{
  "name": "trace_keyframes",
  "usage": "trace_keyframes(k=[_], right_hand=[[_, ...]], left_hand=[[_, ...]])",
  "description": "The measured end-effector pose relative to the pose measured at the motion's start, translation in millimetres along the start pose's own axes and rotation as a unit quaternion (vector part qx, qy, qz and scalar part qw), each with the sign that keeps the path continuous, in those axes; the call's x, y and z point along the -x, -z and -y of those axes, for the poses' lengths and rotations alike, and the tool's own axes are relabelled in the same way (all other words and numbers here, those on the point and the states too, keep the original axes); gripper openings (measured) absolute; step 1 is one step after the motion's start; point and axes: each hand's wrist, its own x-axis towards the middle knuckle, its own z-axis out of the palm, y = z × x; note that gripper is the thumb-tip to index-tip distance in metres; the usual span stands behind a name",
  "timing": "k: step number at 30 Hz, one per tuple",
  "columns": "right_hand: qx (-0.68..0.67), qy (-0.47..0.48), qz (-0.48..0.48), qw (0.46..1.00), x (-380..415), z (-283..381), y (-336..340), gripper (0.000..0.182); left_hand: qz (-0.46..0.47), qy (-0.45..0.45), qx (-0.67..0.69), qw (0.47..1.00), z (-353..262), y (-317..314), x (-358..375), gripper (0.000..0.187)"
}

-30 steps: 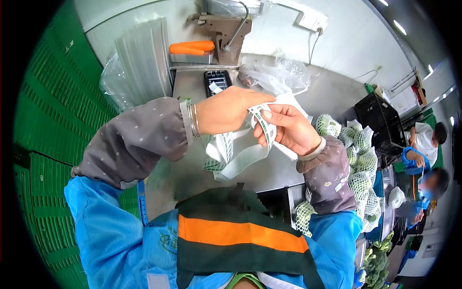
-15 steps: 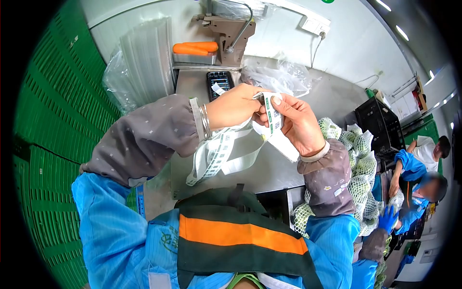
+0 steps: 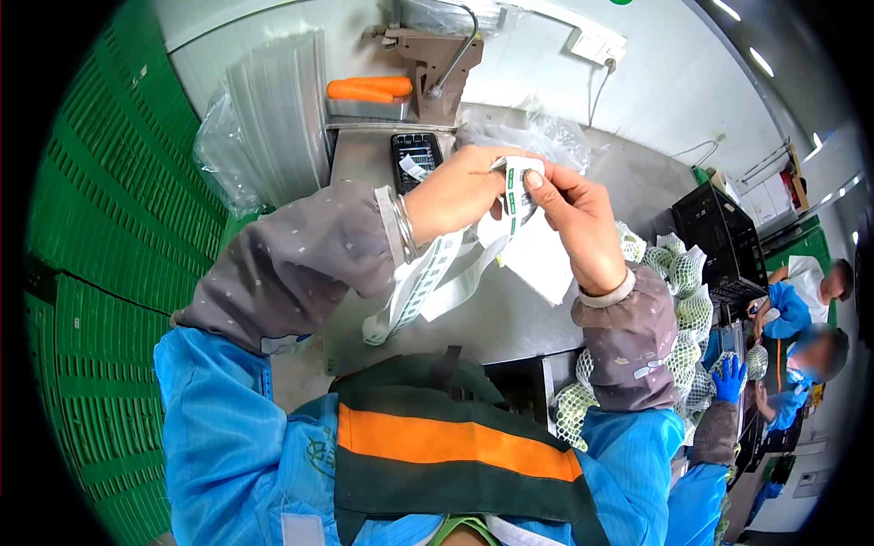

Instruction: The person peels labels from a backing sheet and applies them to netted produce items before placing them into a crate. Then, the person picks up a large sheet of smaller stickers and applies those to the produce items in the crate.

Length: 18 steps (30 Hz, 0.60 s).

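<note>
A white strip of printed labels [image 3: 423, 282] with green marks hangs in loose loops in front of my body. My left hand [image 3: 458, 191] is closed on its upper end, with the fingertips partly hidden behind the strip. My right hand [image 3: 587, 223] pinches the same strip, thumb on top of a label with a dark printed code. A blank white piece of paper or backing [image 3: 539, 259] hangs below the right fingers; how it joins the strip is hidden. Both hands are close together above the metal table [image 3: 519, 332].
Behind the hands are a weighing scale [image 3: 417, 162] with a slip on it, clear plastic bags [image 3: 528, 136] and orange carrots [image 3: 369, 88]. Netted green produce [image 3: 687, 309] and a black crate [image 3: 719, 237] stand at right, near co-workers. Green crates [image 3: 109, 364] line the left.
My hands have shifted slightly, and the top of the strip now curls over between them. More of the white paper shows below. At right, a co-worker's blue-gloved hand has moved up.
</note>
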Motion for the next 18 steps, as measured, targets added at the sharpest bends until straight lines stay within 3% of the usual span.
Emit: trace_keyframes(k=[3,6,7,10,12,14,16,18], right_hand=[[-0.021,-0.028,0.006,0.999,-7.0,3.9,9.1,0.024],[-0.062,-0.007,-0.001,0.998,-11.2,17.0,5.9,0.023],[-0.07,0.004,-0.006,0.998,-11.3,22.4,3.9,0.023],[-0.079,0.035,-0.02,0.996,-14.3,32.5,6.0,0.024],[-0.073,0.067,-0.03,0.995,-18.1,38.2,7.3,0.023],[-0.053,0.082,-0.049,0.994,-19.1,46.1,6.5,0.021],[-0.05,0.119,-0.04,0.991,-21.7,50.3,4.8,0.022],[-0.04,0.15,-0.045,0.987,-27.3,53.9,2.8,0.021]], left_hand=[[-0.02,-0.009,0.073,0.997,-12.3,-3.8,-3.4,0.033],[0.052,-0.091,0.098,0.99,-18.2,-5.6,-5.9,0.039],[0.063,-0.116,0.049,0.99,-15.6,-3.8,-8.2,0.045],[0.036,-0.118,0.205,0.971,-26.1,-13.8,-11.5,0.038],[0.037,-0.124,0.19,0.973,-40.7,-14.7,-10.1,0.039],[0.099,-0.162,0.12,0.974,-46.0,-7.9,-15.9,0.051],[0.066,-0.203,-0.027,0.976,-58.0,-6.3,-15.2,0.036],[0.047,-0.168,-0.071,0.982,-64.4,1.4,-25.0,0.03]])
